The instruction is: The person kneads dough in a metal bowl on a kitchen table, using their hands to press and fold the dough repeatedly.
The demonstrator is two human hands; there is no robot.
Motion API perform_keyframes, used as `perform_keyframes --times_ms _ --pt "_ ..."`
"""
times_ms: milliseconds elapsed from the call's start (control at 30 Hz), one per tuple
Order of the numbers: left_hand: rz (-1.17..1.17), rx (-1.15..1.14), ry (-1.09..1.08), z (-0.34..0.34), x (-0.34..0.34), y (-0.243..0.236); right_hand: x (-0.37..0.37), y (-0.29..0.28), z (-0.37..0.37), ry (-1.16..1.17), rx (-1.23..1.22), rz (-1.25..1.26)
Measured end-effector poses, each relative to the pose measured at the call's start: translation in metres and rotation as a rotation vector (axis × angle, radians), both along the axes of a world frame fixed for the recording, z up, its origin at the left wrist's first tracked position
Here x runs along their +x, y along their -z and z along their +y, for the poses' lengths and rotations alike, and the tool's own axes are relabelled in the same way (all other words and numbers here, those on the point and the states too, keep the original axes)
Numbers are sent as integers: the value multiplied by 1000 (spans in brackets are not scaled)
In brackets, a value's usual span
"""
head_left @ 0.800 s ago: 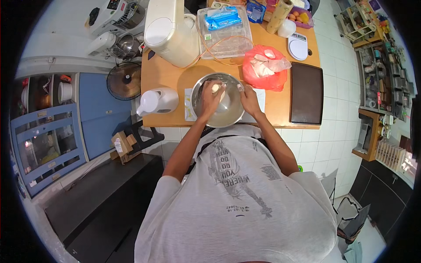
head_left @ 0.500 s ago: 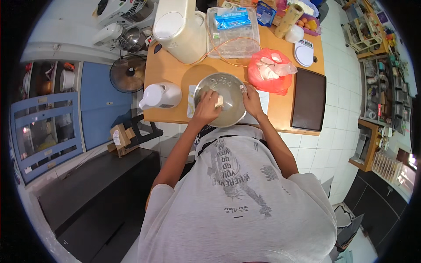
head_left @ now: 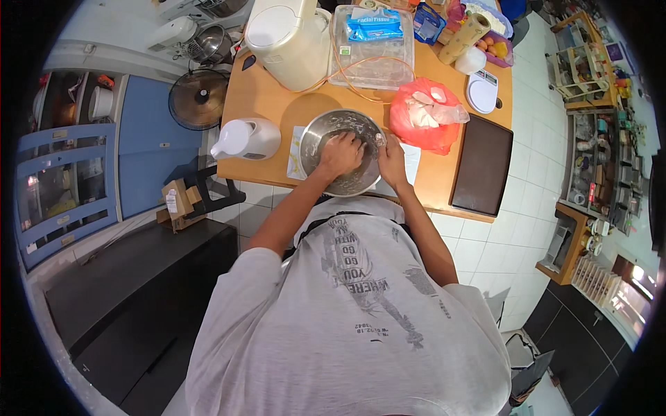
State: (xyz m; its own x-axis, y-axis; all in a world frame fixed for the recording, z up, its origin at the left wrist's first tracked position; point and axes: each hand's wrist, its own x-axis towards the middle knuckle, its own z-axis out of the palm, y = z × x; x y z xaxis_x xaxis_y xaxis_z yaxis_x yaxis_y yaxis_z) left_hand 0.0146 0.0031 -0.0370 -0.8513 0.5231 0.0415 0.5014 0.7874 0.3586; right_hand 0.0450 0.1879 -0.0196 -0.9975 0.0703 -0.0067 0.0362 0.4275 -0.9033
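A metal mixing bowl (head_left: 320, 177) stands near the table's front edge, its inner wall smeared with pale residue. Inside it, my left hand (head_left: 341, 154) presses down with curled fingers. The dough beneath is hidden by this hand now; a pale lump of it showed at the fingers half a second ago. My right hand (head_left: 392, 163) grips the bowl's right rim, thumb toward the inside. Under the bowl lies a light printed sheet (head_left: 294, 158), showing at both sides.
Left of the bowl stands a white jug (head_left: 257, 139); behind it, a cream appliance (head_left: 288, 52). A red plastic bag (head_left: 423, 132) of white powder, a dark baking tray (head_left: 483, 166) and a kitchen scale (head_left: 481, 93) occupy the right. A clear box (head_left: 374, 66) and cable (head_left: 343, 69) lie behind.
My left hand has shifted right and deeper into the bowl, covering the pale dough. My right hand stays on the rim. The whole view has tilted slightly.
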Motion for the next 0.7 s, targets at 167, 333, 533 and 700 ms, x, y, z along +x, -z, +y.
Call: perform_keyframes --times_ms 167,333,533,700 --pt "6 10 -79 15 -13 0 8 10 -1 44 22 59" --pt "-122 299 -444 15 -17 -5 1 1 -1 31 19 -31" --pt "-338 720 -330 -14 -4 -63 1 5 9 44 -31 -66" --pt "-270 393 5 -51 24 -74 4 2 8 -31 20 -123"
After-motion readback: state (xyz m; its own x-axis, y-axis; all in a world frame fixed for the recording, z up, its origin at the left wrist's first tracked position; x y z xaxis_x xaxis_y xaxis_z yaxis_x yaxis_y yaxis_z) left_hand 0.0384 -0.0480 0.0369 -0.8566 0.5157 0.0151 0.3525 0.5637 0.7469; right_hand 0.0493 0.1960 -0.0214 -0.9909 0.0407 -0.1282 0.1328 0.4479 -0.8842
